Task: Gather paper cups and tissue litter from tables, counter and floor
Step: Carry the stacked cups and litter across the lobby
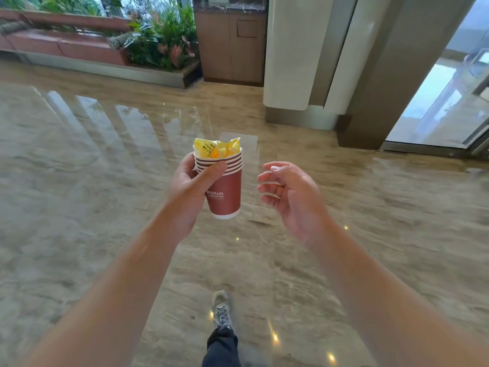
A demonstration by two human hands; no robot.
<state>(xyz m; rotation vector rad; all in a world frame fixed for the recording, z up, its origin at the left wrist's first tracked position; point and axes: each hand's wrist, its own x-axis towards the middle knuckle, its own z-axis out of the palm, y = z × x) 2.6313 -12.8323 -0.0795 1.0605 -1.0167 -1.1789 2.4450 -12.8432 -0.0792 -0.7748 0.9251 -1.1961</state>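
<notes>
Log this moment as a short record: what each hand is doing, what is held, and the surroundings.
left hand: left hand grips a stack of red paper cups
cup contents: crumpled yellow wrapper sticks out of the top cup
right hand: right hand holds nothing, fingers loosely curled, apart from the cups
floor: glossy marble floor
feet: one grey sneaker stepping forward
background: planter with plants, wooden cabinet

We see a glossy beige marble floor (111,160) mirroring window light and small ceiling lamps. Far left runs a red-brown bench (60,43) beside a planter (164,41) of green and pink foliage. A wooden cabinet (232,46) stands behind, a pale column (299,49) right of it, and glass doors (447,96) far right.
</notes>
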